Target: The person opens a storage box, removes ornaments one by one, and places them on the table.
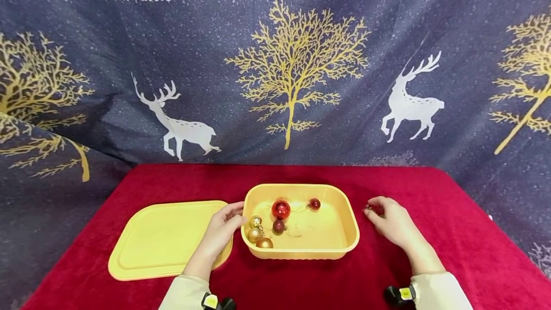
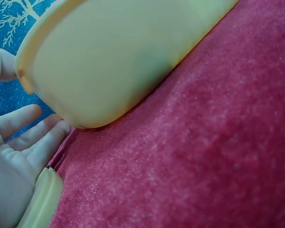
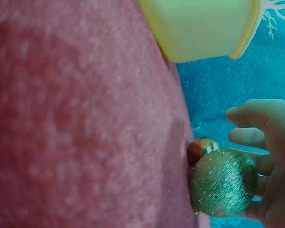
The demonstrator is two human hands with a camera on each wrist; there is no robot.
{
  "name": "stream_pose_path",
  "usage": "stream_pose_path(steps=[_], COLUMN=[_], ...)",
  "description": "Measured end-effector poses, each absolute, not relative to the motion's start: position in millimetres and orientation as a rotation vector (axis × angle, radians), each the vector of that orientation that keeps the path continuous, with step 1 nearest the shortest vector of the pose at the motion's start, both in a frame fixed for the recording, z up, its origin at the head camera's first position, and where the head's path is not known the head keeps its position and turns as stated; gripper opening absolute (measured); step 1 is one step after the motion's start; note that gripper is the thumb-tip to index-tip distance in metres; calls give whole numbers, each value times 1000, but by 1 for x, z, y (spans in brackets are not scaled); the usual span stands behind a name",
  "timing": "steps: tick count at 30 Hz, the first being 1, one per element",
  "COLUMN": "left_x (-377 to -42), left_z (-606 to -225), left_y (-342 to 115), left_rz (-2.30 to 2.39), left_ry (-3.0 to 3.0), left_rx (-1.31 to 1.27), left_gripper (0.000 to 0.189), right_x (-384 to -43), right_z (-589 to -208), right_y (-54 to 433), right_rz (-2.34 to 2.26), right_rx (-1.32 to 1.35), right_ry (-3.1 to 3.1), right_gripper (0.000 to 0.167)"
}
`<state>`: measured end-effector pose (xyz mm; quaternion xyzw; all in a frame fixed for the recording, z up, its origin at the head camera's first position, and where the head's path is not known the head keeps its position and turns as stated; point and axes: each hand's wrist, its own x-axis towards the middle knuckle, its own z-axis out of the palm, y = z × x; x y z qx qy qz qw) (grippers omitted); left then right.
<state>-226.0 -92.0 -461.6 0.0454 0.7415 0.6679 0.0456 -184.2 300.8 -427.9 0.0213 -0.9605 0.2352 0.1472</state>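
Note:
A yellow plastic container (image 1: 301, 254) holds several Christmas baubles: a large red bauble (image 1: 281, 210), a dark red one (image 1: 279, 226), a small red one (image 1: 314, 204) and gold ones (image 1: 254, 234). At its left end, my left hand (image 1: 220, 229) touches the rim and outer wall, fingers fairly straight. Beyond the right end, my right hand (image 1: 389, 221) hovers low over the cloth, thumb and fingers apart. The right wrist view shows a glittery bauble (image 3: 223, 183) and a smaller shiny bauble (image 3: 202, 151) under that hand, largely hidden from the head camera.
A flat yellow lid (image 1: 168, 238) lies left of the container, partly beneath my left forearm. Red cloth (image 1: 297, 286) covers the table. Behind it hangs a dark blue curtain (image 1: 258, 147) printed with deer and trees.

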Motion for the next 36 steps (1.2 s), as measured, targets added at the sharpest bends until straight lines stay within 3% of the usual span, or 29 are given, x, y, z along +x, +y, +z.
stream_pose_path(steps=[17,23,36], left_x=[-227,-227,-229], left_z=[-461,-461,-463], left_y=[-92,-92,-92], left_rz=[2024,2008,1993], left_ry=[2265,2275,2297], left_rx=[130,133,124], left_gripper=[43,43,44], right_x=[-185,-187,-190], right_z=[-399,-402,-412], right_y=[251,233,209], right_rz=[723,684,744], right_rx=[263,406,516], right_ry=[-2561,-2437,-2565], right_gripper=[21,16,22])
